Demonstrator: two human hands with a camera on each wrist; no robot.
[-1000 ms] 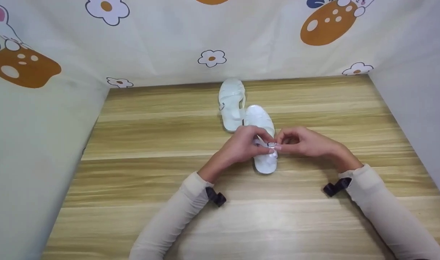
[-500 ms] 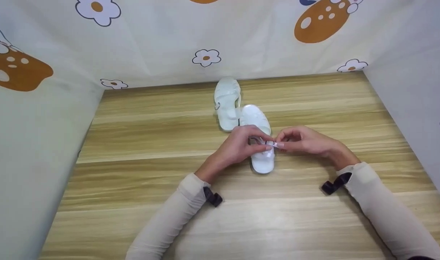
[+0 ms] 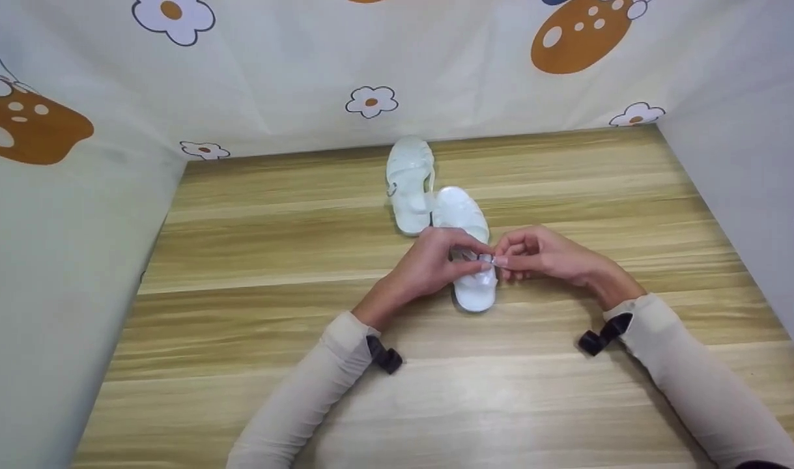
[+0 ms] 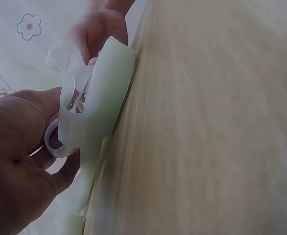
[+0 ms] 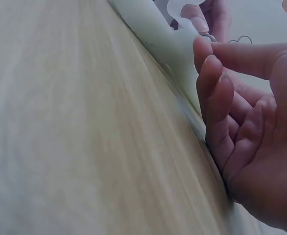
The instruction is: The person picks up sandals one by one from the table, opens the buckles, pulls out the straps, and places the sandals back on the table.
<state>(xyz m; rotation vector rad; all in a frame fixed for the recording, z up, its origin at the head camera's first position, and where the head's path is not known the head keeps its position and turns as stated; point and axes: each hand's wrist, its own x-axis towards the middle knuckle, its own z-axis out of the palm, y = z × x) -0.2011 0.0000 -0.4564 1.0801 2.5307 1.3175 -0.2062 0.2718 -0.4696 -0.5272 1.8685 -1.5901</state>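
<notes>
A pale, glossy sandal [image 3: 462, 212] lies on the wood-grain surface, its heel toward me. Over its side, my left hand [image 3: 426, 264] pinches the ankle strap by a small metal buckle [image 3: 485, 258]. From the right, my right hand [image 3: 546, 256] pinches the strap end at that buckle between thumb and forefinger, its other fingers loosely curled. In the right wrist view the fingertips meet right beside the metal buckle [image 5: 208, 36]. The left wrist view shows the sandal's thick sole [image 4: 111, 78] and a looped strap [image 4: 55, 142]; the pinched strap end is mostly hidden by fingers.
A matching sandal [image 3: 410, 166] lies behind and to the left, close against the first. A patterned cloth wall [image 3: 292, 78] rises at the back, with more walls at both sides. Black wrist mounts [image 3: 385, 355] sit at the sleeve cuffs.
The right hand's lower fingers have uncurled slightly, and its fingertips have shifted a little left toward the buckle. The left hand keeps its pinch. The head view has shifted slightly.
</notes>
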